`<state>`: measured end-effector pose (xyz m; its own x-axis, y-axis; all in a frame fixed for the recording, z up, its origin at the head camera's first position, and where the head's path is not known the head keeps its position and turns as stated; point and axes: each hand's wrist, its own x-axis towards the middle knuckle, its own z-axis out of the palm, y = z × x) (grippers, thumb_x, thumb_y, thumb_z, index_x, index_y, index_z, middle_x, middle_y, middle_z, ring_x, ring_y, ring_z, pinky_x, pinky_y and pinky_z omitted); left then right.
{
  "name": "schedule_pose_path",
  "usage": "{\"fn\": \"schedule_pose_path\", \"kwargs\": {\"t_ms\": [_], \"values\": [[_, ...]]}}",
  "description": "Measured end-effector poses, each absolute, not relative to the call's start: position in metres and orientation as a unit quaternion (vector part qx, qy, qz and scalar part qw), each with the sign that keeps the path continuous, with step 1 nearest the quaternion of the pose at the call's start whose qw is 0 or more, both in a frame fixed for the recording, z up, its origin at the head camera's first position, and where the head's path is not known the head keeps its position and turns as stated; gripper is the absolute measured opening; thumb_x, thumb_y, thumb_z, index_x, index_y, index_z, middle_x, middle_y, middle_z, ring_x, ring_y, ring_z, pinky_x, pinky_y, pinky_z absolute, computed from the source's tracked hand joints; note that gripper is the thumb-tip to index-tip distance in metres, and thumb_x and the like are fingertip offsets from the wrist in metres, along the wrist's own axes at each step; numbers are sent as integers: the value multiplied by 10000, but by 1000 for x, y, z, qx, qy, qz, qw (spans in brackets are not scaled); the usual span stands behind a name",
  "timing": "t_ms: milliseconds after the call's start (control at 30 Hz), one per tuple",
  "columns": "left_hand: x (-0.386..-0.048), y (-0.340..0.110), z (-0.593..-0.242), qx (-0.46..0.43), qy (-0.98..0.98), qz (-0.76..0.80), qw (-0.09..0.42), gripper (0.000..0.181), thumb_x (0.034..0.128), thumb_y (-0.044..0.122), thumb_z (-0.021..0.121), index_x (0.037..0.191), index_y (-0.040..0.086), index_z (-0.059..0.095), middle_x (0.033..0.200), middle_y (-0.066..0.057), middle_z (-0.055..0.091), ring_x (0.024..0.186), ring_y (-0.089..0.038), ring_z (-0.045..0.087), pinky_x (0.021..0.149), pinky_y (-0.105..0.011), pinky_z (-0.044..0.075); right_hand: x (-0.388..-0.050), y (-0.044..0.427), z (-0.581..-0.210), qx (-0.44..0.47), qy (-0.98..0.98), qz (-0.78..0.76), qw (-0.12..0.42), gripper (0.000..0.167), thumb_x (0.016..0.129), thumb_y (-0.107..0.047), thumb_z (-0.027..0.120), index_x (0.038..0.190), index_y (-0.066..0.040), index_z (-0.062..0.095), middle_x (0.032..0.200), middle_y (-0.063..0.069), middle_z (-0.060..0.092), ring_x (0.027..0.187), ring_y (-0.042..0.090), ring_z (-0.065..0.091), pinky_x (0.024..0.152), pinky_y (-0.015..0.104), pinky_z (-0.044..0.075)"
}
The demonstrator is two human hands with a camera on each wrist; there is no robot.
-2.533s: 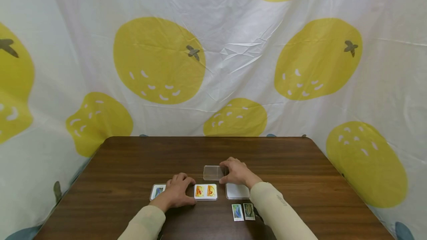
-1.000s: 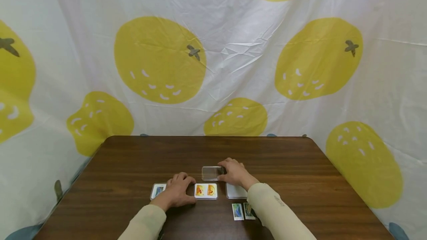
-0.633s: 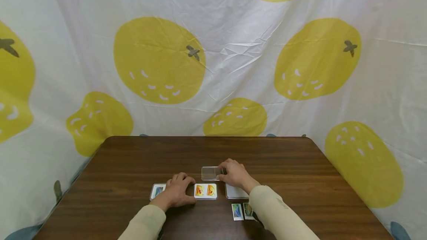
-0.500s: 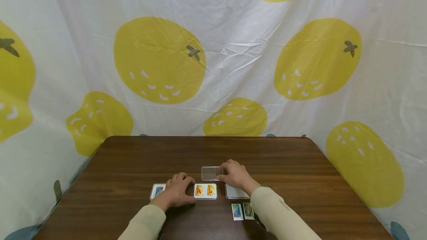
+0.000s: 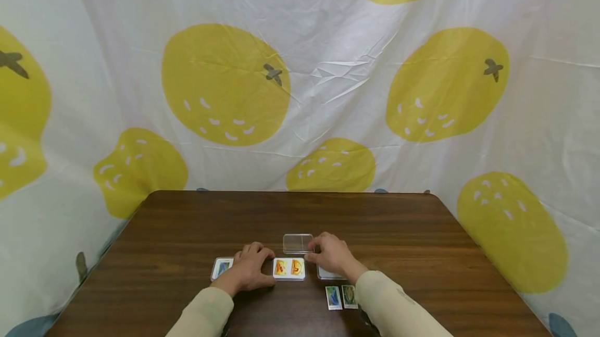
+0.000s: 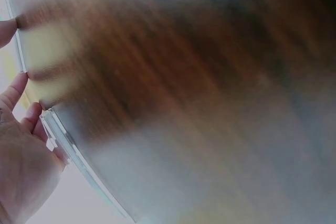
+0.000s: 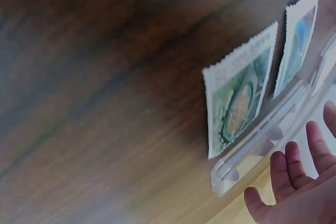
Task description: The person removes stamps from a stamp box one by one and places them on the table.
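Observation:
In the head view my left hand (image 5: 250, 268) rests on the table, fingertips and thumb at the left edge of a flat case with two orange pictures (image 5: 288, 269). Its fingertips touch the tabletop in the left wrist view. Left of it, a second case (image 5: 221, 268) with a blue picture is partly covered by the hand. My right hand (image 5: 334, 253) hovers over a white case (image 5: 328, 273), its fingertips beside a clear plastic lid (image 5: 296, 244). In the right wrist view its fingers (image 7: 282, 174) are spread and hold nothing.
Two perforated stamps, one blue (image 5: 334, 298) and one green (image 5: 349, 296), lie in front of the white case, near my right sleeve (image 5: 389, 300). The brown wooden table (image 5: 187, 222) ends at a white cloth with yellow fruit prints (image 5: 225, 87).
My right hand held the clear lid's right end, moved it slightly left, and has now let go and drawn back toward me over the white case. The left hand has stayed put.

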<state>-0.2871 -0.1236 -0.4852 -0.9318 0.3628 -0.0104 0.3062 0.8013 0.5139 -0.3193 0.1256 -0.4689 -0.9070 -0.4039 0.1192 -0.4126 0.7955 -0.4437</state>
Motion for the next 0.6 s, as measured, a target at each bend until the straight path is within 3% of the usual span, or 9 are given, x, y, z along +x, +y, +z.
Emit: {"fn": "schedule_pose_path", "kwargs": {"t_ms": [233,600], "values": [[-285,-124,-484,175,947,262,56,501,778,347,800,1186,124,612,1293,-151,458,1260,-406,376,1043,-625,245,-314,122,-473,219,-951,217,28,99,845,-270,766,874,-177,745,941,-7,639,959,249,601,826,559,406],[-287,-123,-486,174,949,258,54,512,767,378,810,1181,152,614,1296,-143,458,1262,-397,379,1044,-623,249,-311,115,-477,199,-963,180,34,131,839,-342,764,838,-215,732,977,-6,611,994,236,559,829,538,396]]}}
